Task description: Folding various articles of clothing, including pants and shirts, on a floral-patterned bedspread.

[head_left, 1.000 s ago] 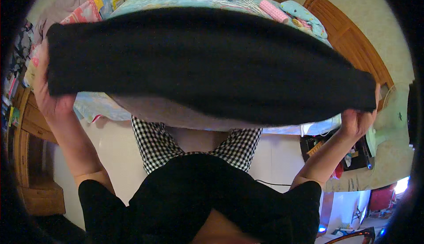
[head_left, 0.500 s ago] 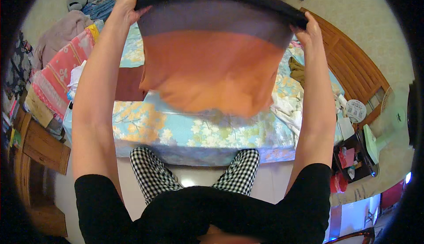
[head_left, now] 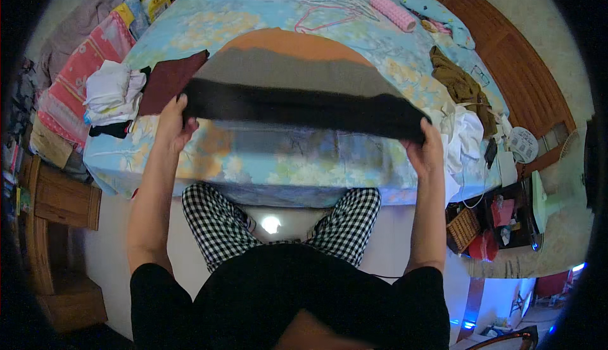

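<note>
A garment (head_left: 291, 76) with broad orange, grey and black bands is stretched wide over the bed (head_left: 278, 173); its exact kind does not show. My left hand (head_left: 174, 124) grips one end of the black edge, and my right hand (head_left: 425, 150) grips the other. That black edge hangs nearest me, with the grey and orange parts spreading away behind it. Close to my left hand lies a folded maroon cloth (head_left: 171, 83), partly beside the garment. White crumpled clothing (head_left: 462, 131) is just right of my right hand.
Folded white clothes (head_left: 114, 90) are stacked at the bed's left. Farther back lie hangers (head_left: 326, 18) and a pink textured roll (head_left: 392, 12). A brown garment (head_left: 461, 84) rests toward the wooden headboard (head_left: 506, 52). A wooden cabinet (head_left: 66, 201) stands at left.
Both hands have come down and toward me with the garment's black edge. Its orange part has swung from the near side to the far side, over the bed.
</note>
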### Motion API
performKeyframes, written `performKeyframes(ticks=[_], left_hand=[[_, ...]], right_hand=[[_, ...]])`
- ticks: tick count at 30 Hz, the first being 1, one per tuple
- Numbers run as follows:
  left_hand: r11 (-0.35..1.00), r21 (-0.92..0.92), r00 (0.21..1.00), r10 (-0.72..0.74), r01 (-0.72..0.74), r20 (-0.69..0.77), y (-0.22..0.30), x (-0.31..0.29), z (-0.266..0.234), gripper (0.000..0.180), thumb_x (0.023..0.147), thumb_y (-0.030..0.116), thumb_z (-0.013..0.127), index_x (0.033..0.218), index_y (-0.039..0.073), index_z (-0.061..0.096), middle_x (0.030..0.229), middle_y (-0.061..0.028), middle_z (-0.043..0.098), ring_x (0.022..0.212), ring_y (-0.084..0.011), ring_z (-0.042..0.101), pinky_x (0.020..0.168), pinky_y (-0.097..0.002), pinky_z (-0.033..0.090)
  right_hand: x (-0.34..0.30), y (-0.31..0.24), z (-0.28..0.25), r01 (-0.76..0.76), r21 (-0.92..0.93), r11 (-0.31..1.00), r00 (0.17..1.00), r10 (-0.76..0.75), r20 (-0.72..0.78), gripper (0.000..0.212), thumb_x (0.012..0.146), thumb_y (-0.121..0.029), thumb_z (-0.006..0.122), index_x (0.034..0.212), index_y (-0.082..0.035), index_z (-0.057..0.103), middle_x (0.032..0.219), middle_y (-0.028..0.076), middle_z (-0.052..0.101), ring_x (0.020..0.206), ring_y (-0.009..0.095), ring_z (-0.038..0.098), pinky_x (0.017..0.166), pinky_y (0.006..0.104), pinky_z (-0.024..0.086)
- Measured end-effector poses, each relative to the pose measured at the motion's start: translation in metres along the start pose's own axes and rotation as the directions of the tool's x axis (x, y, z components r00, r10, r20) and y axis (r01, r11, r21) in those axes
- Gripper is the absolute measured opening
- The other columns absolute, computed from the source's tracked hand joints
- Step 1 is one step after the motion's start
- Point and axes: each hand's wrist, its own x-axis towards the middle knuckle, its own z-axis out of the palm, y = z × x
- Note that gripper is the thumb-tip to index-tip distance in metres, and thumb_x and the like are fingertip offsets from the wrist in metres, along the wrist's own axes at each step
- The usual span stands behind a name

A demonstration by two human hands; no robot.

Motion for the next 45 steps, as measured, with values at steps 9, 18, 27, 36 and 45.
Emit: performKeyframes(ticks=[9,18,27,36,45], left_hand=[[0.846,-0.506,0.977,0.212,-0.17,0.027,-0.002,-0.162,-0.027,0.04,0.093,0.026,0.046,0.122,0.0,0.05,0.121,-0.0152,0.054,0.111,-0.0278,0.052,0.099,-0.0403,0.038],[0.782,-0.437,0.812,0.557,-0.444,0.172,0.078,-0.107,0.02,0.04,0.095,0.027,0.039,0.122,-0.001,0.05,0.119,-0.0145,0.055,0.106,-0.0262,0.055,0.095,-0.0392,0.042],[0.936,-0.065,0.936,0.34,-0.346,-0.096,0.149,0.17,0.14,0.023,0.088,0.024,0.055,0.107,0.012,0.048,0.103,-0.006,0.054,0.091,-0.0219,0.051,0.072,-0.0429,0.045],[0.871,-0.031,0.871,0.489,-0.49,-0.043,0.181,0.124,0.148,0.016,0.091,0.025,0.052,0.097,0.01,0.049,0.081,-0.0065,0.055,0.06,-0.0167,0.054,0.054,-0.0312,0.053],[0.979,0.137,0.964,-0.114,0.15,-0.24,-0.006,0.111,0.041,0.011,0.089,0.021,0.056,0.094,0.012,0.053,0.071,0.0022,0.048,0.044,-0.0069,0.04,0.041,-0.0239,0.041]], right_hand=[[-0.138,-0.034,0.005,0.398,-0.061,0.915,0.916,-0.4,-0.016,0.05,0.082,-0.028,0.055,0.119,0.005,0.045,0.107,0.02,0.057,0.097,0.032,0.058,0.087,0.0448,0.046],[-0.039,-0.094,0.043,0.477,0.254,0.841,0.853,-0.513,0.093,0.03,0.09,-0.023,0.051,0.108,0.0,0.057,0.101,0.014,0.063,0.095,0.025,0.059,0.086,0.0399,0.047],[0.268,-0.107,0.117,0.128,-0.047,0.991,0.969,-0.135,-0.205,0.025,0.09,-0.03,0.048,0.106,-0.011,0.051,0.102,0.011,0.058,0.093,0.029,0.054,0.08,0.047,0.043],[0.212,-0.16,0.129,0.324,-0.084,0.942,0.943,-0.329,-0.055,0.025,0.09,-0.027,0.048,0.103,-0.005,0.051,0.091,0.013,0.058,0.075,0.024,0.057,0.053,0.0343,0.05],[0.147,0.027,-0.012,-0.154,-0.514,0.844,0.976,0.05,-0.21,0.02,0.085,-0.023,0.06,0.086,-0.005,0.051,0.065,0.003,0.048,0.044,0.011,0.043,0.035,0.0239,0.039]])
